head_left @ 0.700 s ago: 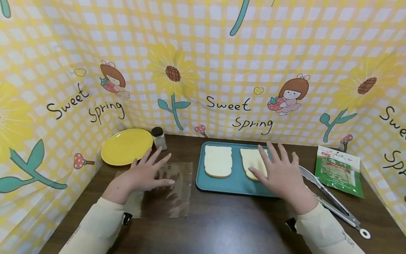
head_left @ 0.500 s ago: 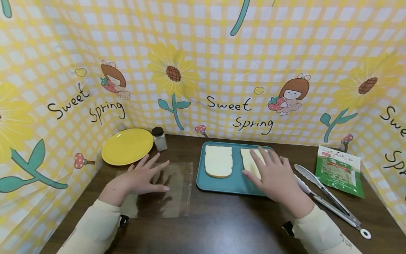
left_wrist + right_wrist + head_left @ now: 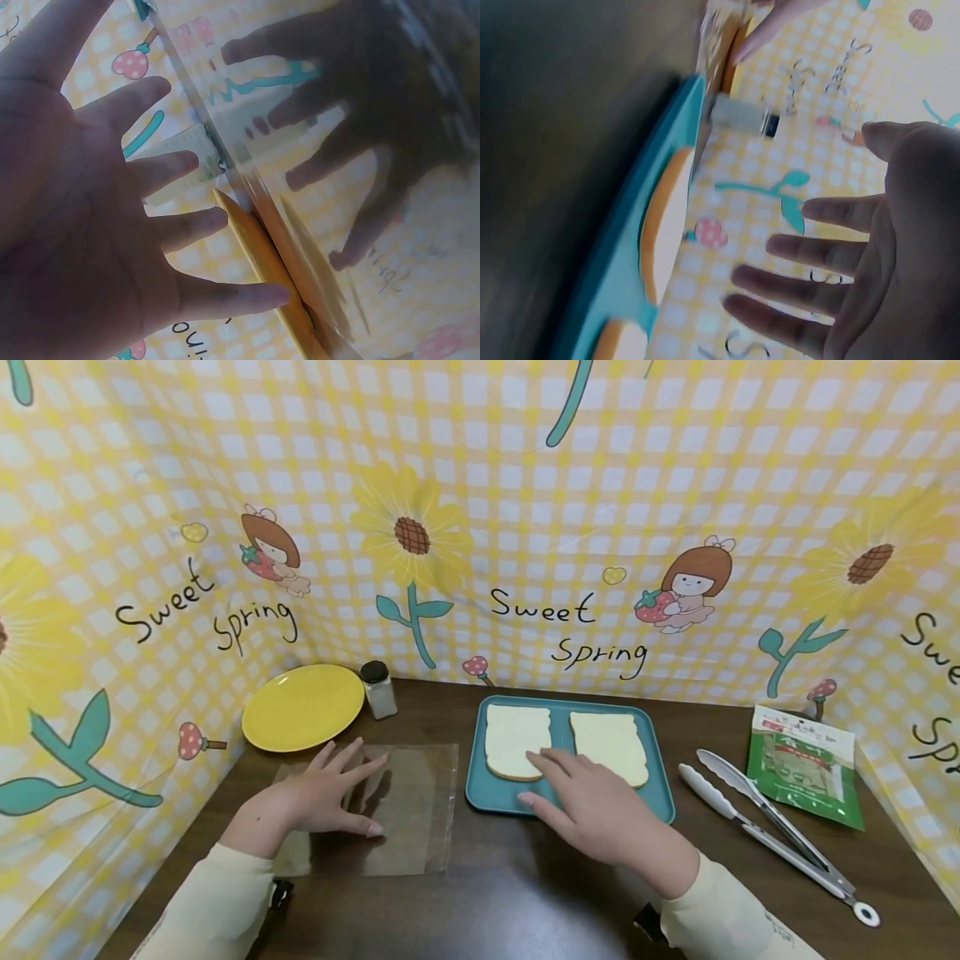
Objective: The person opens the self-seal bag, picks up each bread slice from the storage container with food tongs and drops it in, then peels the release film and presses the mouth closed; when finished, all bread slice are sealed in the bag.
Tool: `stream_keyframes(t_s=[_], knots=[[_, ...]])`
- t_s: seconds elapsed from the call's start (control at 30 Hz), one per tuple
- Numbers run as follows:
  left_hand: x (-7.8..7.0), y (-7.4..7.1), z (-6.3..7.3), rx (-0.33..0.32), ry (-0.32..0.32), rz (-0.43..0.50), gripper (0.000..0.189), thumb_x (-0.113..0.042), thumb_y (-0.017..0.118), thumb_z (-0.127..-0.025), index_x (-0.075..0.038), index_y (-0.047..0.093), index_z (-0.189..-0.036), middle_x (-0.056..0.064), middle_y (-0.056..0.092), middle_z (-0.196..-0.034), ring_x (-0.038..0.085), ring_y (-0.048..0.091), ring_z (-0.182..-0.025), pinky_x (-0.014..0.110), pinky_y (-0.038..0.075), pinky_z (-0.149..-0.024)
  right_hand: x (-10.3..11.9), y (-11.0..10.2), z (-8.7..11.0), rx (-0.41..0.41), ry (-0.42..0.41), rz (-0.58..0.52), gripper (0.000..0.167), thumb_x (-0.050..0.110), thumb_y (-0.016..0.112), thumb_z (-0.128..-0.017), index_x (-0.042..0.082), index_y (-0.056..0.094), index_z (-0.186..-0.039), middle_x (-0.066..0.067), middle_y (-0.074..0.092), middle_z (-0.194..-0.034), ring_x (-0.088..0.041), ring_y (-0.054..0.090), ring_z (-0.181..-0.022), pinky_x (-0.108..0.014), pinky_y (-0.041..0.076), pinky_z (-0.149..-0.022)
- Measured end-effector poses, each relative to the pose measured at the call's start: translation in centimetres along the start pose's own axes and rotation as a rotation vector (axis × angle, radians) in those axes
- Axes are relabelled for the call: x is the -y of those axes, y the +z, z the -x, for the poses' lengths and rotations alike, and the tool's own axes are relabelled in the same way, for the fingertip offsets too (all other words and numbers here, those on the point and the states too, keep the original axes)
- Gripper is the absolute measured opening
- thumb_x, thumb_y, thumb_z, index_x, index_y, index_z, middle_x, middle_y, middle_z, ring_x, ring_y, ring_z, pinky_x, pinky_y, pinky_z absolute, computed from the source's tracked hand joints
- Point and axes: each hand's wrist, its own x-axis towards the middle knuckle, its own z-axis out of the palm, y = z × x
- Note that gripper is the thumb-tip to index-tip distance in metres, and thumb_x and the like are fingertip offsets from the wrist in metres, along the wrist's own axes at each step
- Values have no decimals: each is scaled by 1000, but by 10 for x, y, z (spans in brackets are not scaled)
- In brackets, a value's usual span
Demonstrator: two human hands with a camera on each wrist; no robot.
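My left hand [image 3: 311, 797] has its fingers spread above a flat sheet of clear plastic [image 3: 416, 810] on the dark table; it holds nothing. The left wrist view shows the palm, with the hand's reflection in the glossy plastic. My right hand [image 3: 592, 810], palm down with fingers extended, overlaps the front rim of the blue tray [image 3: 562, 727] in the head view. Nothing is between its fingers in the right wrist view. Two slices of white bread, a left slice [image 3: 517, 731] and a right slice [image 3: 611, 743], lie side by side on the tray.
Behind my left hand are a yellow plate [image 3: 303, 706] and a small jar with a black lid [image 3: 380, 693]. Metal tongs [image 3: 791, 857] lie right of the tray, beside a green and white packet [image 3: 802, 768]. Checkered cloth [image 3: 510, 510] hangs behind the table.
My right hand has moved left and toward me from over the right bread slice, uncovering it and the tongs' tips. My left hand has shifted slightly left and toward me.
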Motion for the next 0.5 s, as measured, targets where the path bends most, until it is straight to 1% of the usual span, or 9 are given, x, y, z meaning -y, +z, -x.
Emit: stream_keyframes(t_s=[0.07,0.13,0.23,0.33,0.4,0.47,0.5], knots=[[1,1,1,7,-1,19,110,-72,79,-85,-29,27,-171,25,3,-180,65,0,-160,95,24,-106,6,4,-3,53,-14,-82,72,67,40,-110,20,44,-164,-7,51,-165,-33,54,-149,-58,47,-121],[1,2,2,9,-2,34,110,-69,81,-84,-28,27,-171,26,3,-179,66,-1,-159,95,24,-106,11,7,-6,85,-41,-133,71,67,42,-109,22,45,-164,-3,53,-164,-28,56,-149,-54,49,-120],[0,2,2,10,-1,52,110,-67,82,-84,-27,28,-171,26,2,-179,67,-2,-159,95,23,-107,18,12,-12,97,-86,-171,67,61,50,-109,21,46,-163,-3,58,-159,-25,61,-143,-49,53,-116],[0,3,2,15,4,66,110,-67,82,-84,-28,27,-171,25,2,-180,66,-2,-159,95,22,-107,26,17,-19,114,-116,-193,65,51,59,-109,16,46,-162,-6,62,-153,-22,70,-129,-44,60,-107],[1,3,1,19,8,70,110,-67,82,-84,-29,26,-172,25,3,-180,66,-2,-159,95,22,-107,32,21,-26,130,-119,-211,63,44,63,-109,14,47,-161,-7,66,-147,-19,73,-118,-39,63,-98],[2,4,0,22,9,69,110,-67,82,-84,-30,26,-171,25,3,-180,66,-1,-159,95,23,-106,38,25,-34,150,-115,-243,61,39,66,-108,13,48,-160,-7,69,-140,-14,74,-107,-33,63,-89],[2,4,0,24,8,65,110,-67,82,-84,-30,27,-171,25,4,-180,67,0,-159,95,25,-106,41,27,-39,158,-112,-260,60,36,68,-107,12,49,-159,-7,70,-138,-12,74,-105,-29,62,-86]])
